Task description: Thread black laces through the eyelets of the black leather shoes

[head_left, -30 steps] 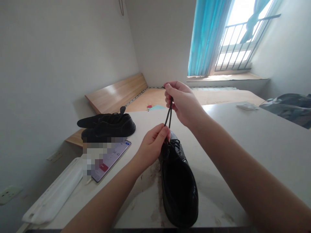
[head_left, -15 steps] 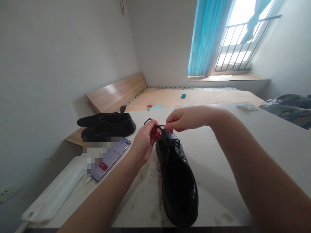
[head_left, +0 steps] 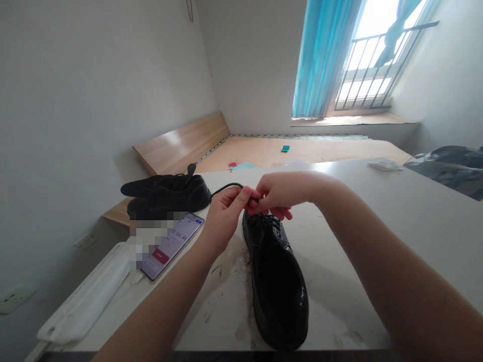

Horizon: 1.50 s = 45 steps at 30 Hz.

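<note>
A black leather shoe (head_left: 279,286) rests upright on the white table, its heel towards me and its laced part at the far end. Over the lacing, my left hand (head_left: 228,213) pinches a black shoelace (head_left: 226,186), one stretch of which arcs out to the left. My right hand (head_left: 279,193) meets it fingertip to fingertip and is closed on the lace too, with the wrist bent over the toe. Both hands hide the shoe's toe and part of the lace between the fingers.
Another black shoe (head_left: 169,193) with a dark insole stands at the back left of the table (head_left: 339,281). Nearer lies a phone (head_left: 173,246) showing a timer, beside a long white plastic-wrapped item (head_left: 86,296). Crumpled white plastic (head_left: 385,165) lies at the far right.
The hands have come together over the lacing. A longer arc of lace now stretches left from my left hand, and the right hand has dropped slightly, fingers against the left. The shoe stays put.
</note>
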Motion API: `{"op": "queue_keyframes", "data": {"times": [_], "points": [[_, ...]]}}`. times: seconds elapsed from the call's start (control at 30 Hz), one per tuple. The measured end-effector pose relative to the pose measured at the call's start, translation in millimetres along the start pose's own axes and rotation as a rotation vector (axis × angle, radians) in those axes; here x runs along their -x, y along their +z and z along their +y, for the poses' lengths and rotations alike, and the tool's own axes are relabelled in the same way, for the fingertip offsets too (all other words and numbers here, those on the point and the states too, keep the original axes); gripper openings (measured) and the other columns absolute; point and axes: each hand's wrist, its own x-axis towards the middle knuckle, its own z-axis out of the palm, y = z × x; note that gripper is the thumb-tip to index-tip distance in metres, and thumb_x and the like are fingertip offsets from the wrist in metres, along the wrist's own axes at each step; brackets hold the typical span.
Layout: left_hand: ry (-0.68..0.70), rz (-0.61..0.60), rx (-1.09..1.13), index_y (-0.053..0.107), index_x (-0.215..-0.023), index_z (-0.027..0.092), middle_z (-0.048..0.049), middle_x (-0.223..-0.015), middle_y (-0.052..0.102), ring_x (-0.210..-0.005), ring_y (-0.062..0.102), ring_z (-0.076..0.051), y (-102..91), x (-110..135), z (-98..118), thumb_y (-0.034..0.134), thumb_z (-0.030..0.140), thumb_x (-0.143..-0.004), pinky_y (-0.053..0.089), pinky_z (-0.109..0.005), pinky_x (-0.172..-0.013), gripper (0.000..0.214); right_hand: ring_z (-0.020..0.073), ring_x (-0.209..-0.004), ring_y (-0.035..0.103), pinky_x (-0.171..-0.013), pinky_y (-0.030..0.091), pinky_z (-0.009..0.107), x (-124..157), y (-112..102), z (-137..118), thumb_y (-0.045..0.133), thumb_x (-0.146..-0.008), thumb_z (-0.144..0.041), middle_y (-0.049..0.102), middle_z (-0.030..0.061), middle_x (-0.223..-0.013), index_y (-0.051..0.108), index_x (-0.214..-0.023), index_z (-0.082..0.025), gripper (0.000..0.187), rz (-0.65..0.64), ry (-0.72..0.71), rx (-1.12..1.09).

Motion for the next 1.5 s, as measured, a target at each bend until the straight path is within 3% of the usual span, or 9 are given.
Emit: {"op": "queue_keyframes", "data": {"times": [0.3, 0.53, 0.73, 0.83, 1.03, 1.17, 1.3, 1.37, 1.5], "points": [[0.205, -0.047, -0.321, 0.070, -0.068, 0.016, -0.0033, -0.067, 0.066, -0.069, 0.057, -0.014, -3.2, 5.5, 2.4, 0.058, 0.037, -0.089, 0.045, -0.027, -0.068, 0.032, 0.0138, -0.060, 0.052, -0.059, 0.037, 0.029, -7.0, 8.8, 18.3, 0.057, -0.082, -0.051, 0.062, 0.0027, -0.063, 0.064, -0.067, -0.017, 0.038, 0.006, -0.151, -0.116], [0.295, -0.117, -0.428, 0.074, -0.073, 0.018, -0.0047, -0.072, 0.068, -0.076, 0.058, -0.017, -3.3, 5.7, 7.5, 0.055, 0.038, -0.090, 0.045, -0.031, -0.076, 0.032, 0.0125, -0.083, 0.054, -0.072, 0.041, 0.025, 9.7, 37.8, 43.0, 0.064, -0.082, -0.031, 0.065, 0.0032, -0.094, 0.071, -0.094, -0.018, 0.019, 0.078, -0.363, -0.870], [0.318, -0.158, -0.481, 0.073, -0.073, 0.021, -0.0060, -0.082, 0.065, -0.084, 0.058, -0.020, 0.0, 11.9, 19.3, 0.057, 0.036, -0.088, 0.044, -0.032, -0.085, 0.027, 0.0122, -0.084, 0.055, -0.076, 0.044, 0.023, 7.2, 64.7, 40.6, 0.064, -0.086, -0.037, 0.061, 0.0023, -0.089, 0.063, -0.081, -0.017, 0.020, 0.266, -0.351, -1.386], [0.241, -0.213, -0.465, 0.070, -0.064, 0.020, -0.0061, -0.086, 0.058, -0.088, 0.055, -0.020, -2.1, 8.7, 22.2, 0.052, 0.038, -0.090, 0.043, -0.031, -0.086, 0.036, 0.0146, -0.089, 0.058, -0.088, 0.046, 0.031, 10.9, 64.0, 44.9, 0.052, -0.092, -0.030, 0.060, 0.0009, -0.086, 0.057, -0.079, -0.020, 0.017, 0.217, -0.441, -1.564], [-0.222, -0.362, -0.480, 0.036, -0.044, 0.019, 0.0011, -0.054, 0.035, -0.053, 0.034, -0.013, -23.6, -4.8, 22.7, 0.051, 0.041, -0.085, 0.031, -0.028, -0.055, 0.048, 0.0093, -0.055, 0.041, -0.100, 0.038, 0.039, 33.5, 47.4, 74.6, 0.054, -0.093, -0.036, 0.033, -0.0079, -0.057, 0.052, -0.081, -0.022, 0.018, -0.012, -0.452, -1.143], [-0.522, -0.428, -0.797, 0.043, -0.047, 0.019, 0.0031, -0.048, 0.036, -0.045, 0.029, -0.011, -41.0, -9.5, 12.0, 0.060, 0.043, -0.077, 0.019, -0.027, -0.048, 0.041, 0.0112, -0.059, 0.040, -0.079, 0.045, 0.036, 30.4, 45.1, 91.2, 0.053, -0.090, -0.051, 0.043, -0.0030, -0.067, 0.054, -0.087, -0.020, 0.031, 0.125, -0.084, -0.734], [-0.340, -0.250, -1.074, 0.063, -0.084, 0.019, -0.0024, -0.070, 0.060, -0.061, 0.051, -0.018, -40.3, -11.3, 1.2, 0.061, 0.043, -0.076, 0.032, -0.027, -0.057, 0.026, 0.0195, -0.079, 0.052, -0.073, 0.043, 0.037, 20.1, 52.7, 92.1, 0.043, -0.090, -0.057, 0.057, 0.0069, -0.097, 0.054, -0.111, -0.024, 0.041, 0.482, 0.214, -0.273], [-0.131, -0.243, -1.088, 0.061, -0.096, 0.020, -0.0053, -0.087, 0.063, -0.077, 0.056, -0.021, -34.6, -11.1, 2.4, 0.056, 0.040, -0.081, 0.038, -0.029, -0.068, 0.025, 0.0217, -0.091, 0.053, -0.082, 0.042, 0.039, 19.9, 55.9, 86.3, 0.041, -0.092, -0.055, 0.056, 0.0069, -0.105, 0.057, -0.107, -0.025, 0.037, 0.536, 0.046, -0.143], [0.032, -0.566, -0.928, 0.057, -0.078, 0.019, -0.0023, -0.083, 0.059, -0.083, 0.053, -0.019, -24.8, -7.9, 13.8, 0.052, 0.042, -0.087, 0.039, -0.029, -0.075, 0.025, 0.0195, -0.096, 0.052, -0.086, 0.041, 0.035, 27.3, 58.9, 70.7, 0.051, -0.089, -0.051, 0.055, 0.0048, -0.101, 0.060, -0.091, -0.023, 0.030, 0.321, -0.295, -0.162]]}}
